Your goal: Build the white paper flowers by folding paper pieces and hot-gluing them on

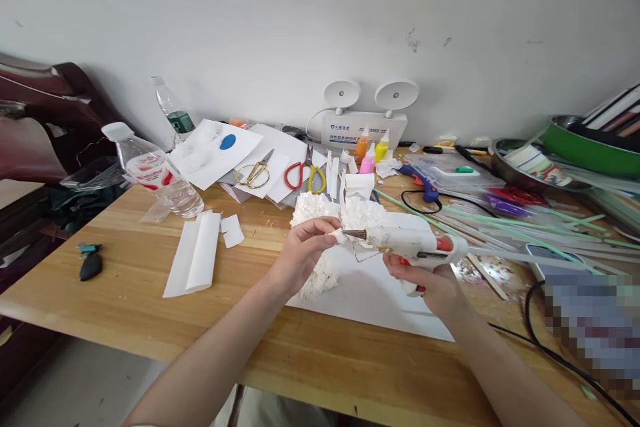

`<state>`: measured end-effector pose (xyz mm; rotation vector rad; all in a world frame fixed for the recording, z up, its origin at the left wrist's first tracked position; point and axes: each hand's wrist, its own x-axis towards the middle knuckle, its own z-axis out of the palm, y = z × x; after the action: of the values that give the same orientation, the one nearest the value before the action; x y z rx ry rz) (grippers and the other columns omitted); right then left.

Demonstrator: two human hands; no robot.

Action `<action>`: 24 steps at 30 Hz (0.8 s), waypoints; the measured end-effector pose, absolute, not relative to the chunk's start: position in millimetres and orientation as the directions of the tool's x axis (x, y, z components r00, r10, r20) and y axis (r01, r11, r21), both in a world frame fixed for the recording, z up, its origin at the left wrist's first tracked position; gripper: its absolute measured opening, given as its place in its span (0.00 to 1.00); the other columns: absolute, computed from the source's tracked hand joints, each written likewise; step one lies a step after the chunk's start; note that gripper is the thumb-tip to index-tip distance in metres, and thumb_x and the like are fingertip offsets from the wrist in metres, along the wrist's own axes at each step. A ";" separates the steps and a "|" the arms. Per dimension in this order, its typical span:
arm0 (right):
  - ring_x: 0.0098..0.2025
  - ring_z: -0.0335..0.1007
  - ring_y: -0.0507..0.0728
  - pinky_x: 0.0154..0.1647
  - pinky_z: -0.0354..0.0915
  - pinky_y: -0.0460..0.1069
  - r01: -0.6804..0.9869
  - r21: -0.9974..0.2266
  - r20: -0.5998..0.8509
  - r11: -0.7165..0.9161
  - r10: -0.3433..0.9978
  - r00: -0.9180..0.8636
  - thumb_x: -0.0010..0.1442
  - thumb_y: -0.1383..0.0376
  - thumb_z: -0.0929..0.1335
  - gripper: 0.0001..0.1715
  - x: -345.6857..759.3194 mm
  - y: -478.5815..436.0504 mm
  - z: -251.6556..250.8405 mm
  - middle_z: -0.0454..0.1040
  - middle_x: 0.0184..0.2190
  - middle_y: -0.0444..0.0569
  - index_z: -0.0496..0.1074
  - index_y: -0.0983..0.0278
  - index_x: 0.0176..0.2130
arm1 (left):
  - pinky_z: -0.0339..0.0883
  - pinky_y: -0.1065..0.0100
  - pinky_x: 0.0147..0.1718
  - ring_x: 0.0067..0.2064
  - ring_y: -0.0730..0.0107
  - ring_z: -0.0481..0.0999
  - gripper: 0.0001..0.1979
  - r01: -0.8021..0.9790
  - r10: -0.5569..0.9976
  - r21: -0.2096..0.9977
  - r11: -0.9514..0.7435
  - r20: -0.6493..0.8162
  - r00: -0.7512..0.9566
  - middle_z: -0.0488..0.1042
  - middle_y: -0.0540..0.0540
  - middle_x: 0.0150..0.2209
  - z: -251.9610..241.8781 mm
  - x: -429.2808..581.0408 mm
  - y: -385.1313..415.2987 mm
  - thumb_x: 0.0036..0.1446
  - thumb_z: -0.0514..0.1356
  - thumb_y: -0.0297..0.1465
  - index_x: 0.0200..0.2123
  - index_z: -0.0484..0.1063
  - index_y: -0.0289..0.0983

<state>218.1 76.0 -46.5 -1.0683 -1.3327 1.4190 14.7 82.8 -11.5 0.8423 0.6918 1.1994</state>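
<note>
My right hand (pixel 430 283) is wrapped round the handle of a white hot glue gun (pixel 403 240), a clear glue stick (pixel 520 257) poking out of its back. The nozzle points left and meets a small piece of white paper (pixel 339 235), which my left hand (pixel 307 250) pinches between thumb and fingers. Clumps of crumpled white paper (pixel 320 280) lie on a white sheet (pixel 370 307) below and behind the hands. Whether glue is coming out is too small to see.
Red- and yellow-handled scissors (pixel 303 175), gold-handled scissors (pixel 256 172) and paper lie behind. A water bottle (pixel 157 177) and folded paper (pixel 195 253) are left. Right are a blue glue gun (pixel 423 183), green sticks (pixel 480 217) and a black cord (pixel 545 347).
</note>
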 end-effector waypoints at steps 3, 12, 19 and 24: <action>0.24 0.55 0.53 0.22 0.51 0.48 -0.048 -0.998 -0.015 -0.027 0.970 -0.242 0.43 0.61 0.69 0.13 218.0 75.3 -44.9 0.60 0.17 0.43 0.61 0.63 0.17 | 0.58 0.70 0.38 0.34 0.72 0.66 0.03 -0.504 0.971 0.851 0.147 -0.026 0.239 0.67 0.48 0.33 -11.6 15.0 83.0 0.39 0.63 0.26 0.19 0.71 0.35; 0.24 0.56 0.53 0.23 0.52 0.48 -0.088 -0.996 -0.011 -0.030 0.980 -0.201 0.42 0.62 0.70 0.11 217.9 74.7 -44.1 0.61 0.17 0.42 0.64 0.63 0.18 | 0.58 0.70 0.39 0.35 0.74 0.65 0.03 -0.534 0.970 0.833 0.140 -0.009 0.241 0.67 0.49 0.33 -13.1 14.7 83.8 0.40 0.63 0.25 0.19 0.72 0.35; 0.23 0.55 0.53 0.24 0.52 0.49 -0.099 -0.995 -0.001 -0.024 0.974 -0.226 0.43 0.63 0.69 0.12 218.3 75.4 -46.2 0.59 0.16 0.42 0.62 0.62 0.17 | 0.59 0.69 0.38 0.34 0.74 0.65 0.03 -0.529 0.976 0.838 0.132 -0.015 0.219 0.66 0.48 0.32 -12.8 15.8 84.4 0.40 0.63 0.26 0.18 0.71 0.35; 0.22 0.53 0.52 0.23 0.51 0.48 -0.090 -0.996 0.031 0.007 0.962 -0.271 0.44 0.64 0.68 0.13 215.7 75.2 -42.4 0.57 0.16 0.42 0.60 0.63 0.17 | 0.59 0.68 0.37 0.35 0.73 0.65 0.03 -0.523 0.978 0.843 0.123 -0.015 0.206 0.66 0.49 0.32 -13.2 17.5 85.0 0.40 0.63 0.26 0.19 0.71 0.35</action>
<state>215.7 75.2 -42.4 -0.9858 -1.3491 1.4343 17.5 85.0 -13.2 0.8285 0.6906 1.2324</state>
